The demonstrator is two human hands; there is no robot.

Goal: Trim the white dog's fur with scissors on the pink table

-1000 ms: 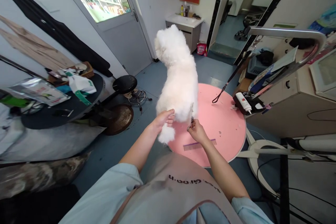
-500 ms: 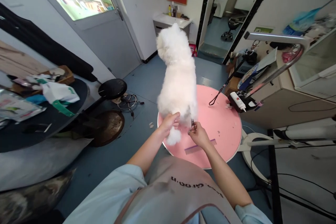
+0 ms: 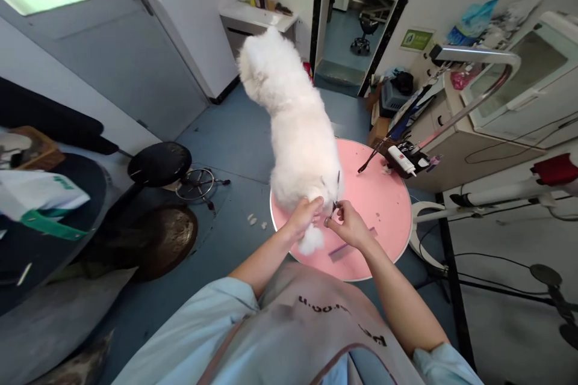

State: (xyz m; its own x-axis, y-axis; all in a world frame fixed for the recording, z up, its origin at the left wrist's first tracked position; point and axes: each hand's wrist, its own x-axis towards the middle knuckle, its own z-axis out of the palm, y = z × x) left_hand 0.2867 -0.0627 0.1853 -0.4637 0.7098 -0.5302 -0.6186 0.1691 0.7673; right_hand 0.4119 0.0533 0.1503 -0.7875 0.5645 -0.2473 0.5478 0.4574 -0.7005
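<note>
A fluffy white dog [image 3: 300, 126] stands with its back to me on a round pink table [image 3: 383, 210]. My left hand [image 3: 307, 216] is closed around the dog's tail [image 3: 311, 240], whose pompom end hangs below the fingers. In my right hand [image 3: 347, 222] is a pair of scissors [image 3: 336, 195], thumb and fingers at the handle loops. The blades point upward against the fur at the right of the rump, partly apart as far as I can see. Beneath my right wrist a purple comb [image 3: 341, 251] lies on the table, partly hidden.
A metal grooming arm [image 3: 478, 60] with a dangling loop rises at the table's right, with a holder carrying a white bottle [image 3: 401, 159]. A black stool [image 3: 160, 162] and a dark side table [image 3: 85, 192] stand left. Fur tufts [image 3: 253, 219] lie on the floor.
My view has swung right, so the room shifts left. The scissors have turned, their blades now upright beside the rump. The left hand keeps the tail.
</note>
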